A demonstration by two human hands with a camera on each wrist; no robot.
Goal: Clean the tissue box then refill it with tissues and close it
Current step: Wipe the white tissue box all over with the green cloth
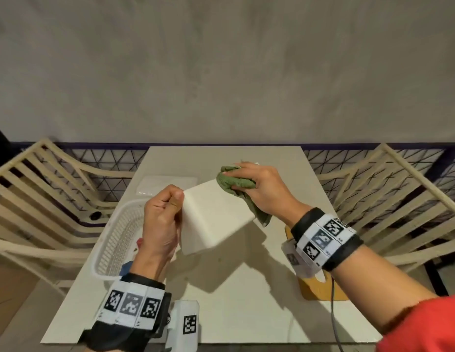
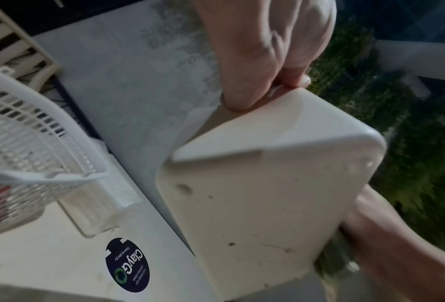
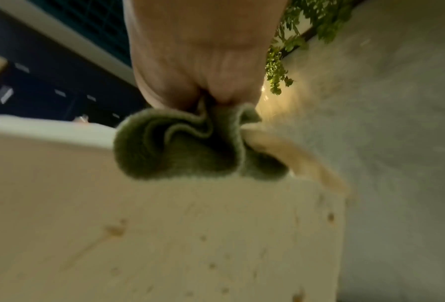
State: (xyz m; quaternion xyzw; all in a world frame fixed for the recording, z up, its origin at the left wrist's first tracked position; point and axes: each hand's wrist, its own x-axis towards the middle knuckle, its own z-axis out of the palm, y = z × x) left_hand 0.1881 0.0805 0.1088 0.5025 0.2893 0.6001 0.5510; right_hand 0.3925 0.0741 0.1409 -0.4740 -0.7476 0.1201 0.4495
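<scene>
A cream-white tissue box (image 1: 213,214) is held tilted above the table (image 1: 236,313). My left hand (image 1: 163,219) grips its left edge, thumb and fingers pinching the rim (image 2: 265,90). My right hand (image 1: 257,189) holds a bunched green cloth (image 1: 234,184) against the box's far upper corner. In the right wrist view the cloth (image 3: 185,147) presses on the speckled box surface (image 3: 164,235). The left wrist view shows small brown spots on the box (image 2: 255,204). A clear pack of white tissues (image 1: 168,184) lies on the table beyond my left hand.
A white plastic basket (image 1: 119,237) with coloured items stands at the table's left. A yellow-brown lid-like piece (image 1: 320,285) lies under my right wrist at the right edge. Cream slatted chairs (image 1: 43,194) flank the table. A dark round sticker (image 2: 127,265) is on the tabletop.
</scene>
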